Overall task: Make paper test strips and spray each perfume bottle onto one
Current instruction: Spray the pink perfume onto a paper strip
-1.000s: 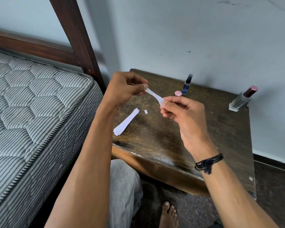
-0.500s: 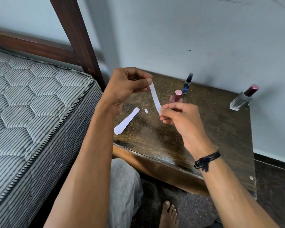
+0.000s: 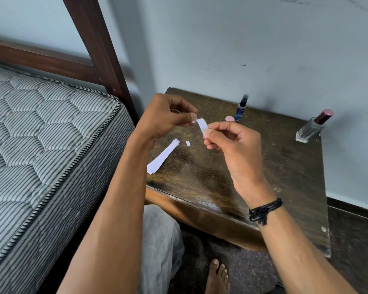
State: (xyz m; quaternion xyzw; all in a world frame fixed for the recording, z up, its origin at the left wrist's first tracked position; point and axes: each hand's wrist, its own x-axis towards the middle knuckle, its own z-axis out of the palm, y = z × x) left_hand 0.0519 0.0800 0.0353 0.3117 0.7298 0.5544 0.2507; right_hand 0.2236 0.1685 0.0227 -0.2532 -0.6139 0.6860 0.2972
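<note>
Two hands are held over the bench (image 3: pixel 221 183), and a short white strip (image 3: pixel 202 125) is pinched between them, clear of the wood. Its upper end is gripped by left hand (image 3: pixel 168 115), thumb on forefinger; its lower end is gripped by right hand (image 3: pixel 232 141). The strip is curled between them. A pile (image 3: pixel 163 157) of cut paper is laid near the left edge, scrap (image 3: pixel 187 143) just beside its far end. Blue bottle (image 3: pixel 241 108) is stood upright at the back edge, pink cap (image 3: pixel 229 118) just beside it, partly hidden. Clear bottle (image 3: pixel 310 130) is set at the back right corner. Mattress (image 3: pixel 51 145) is seen left of the bench.
</note>
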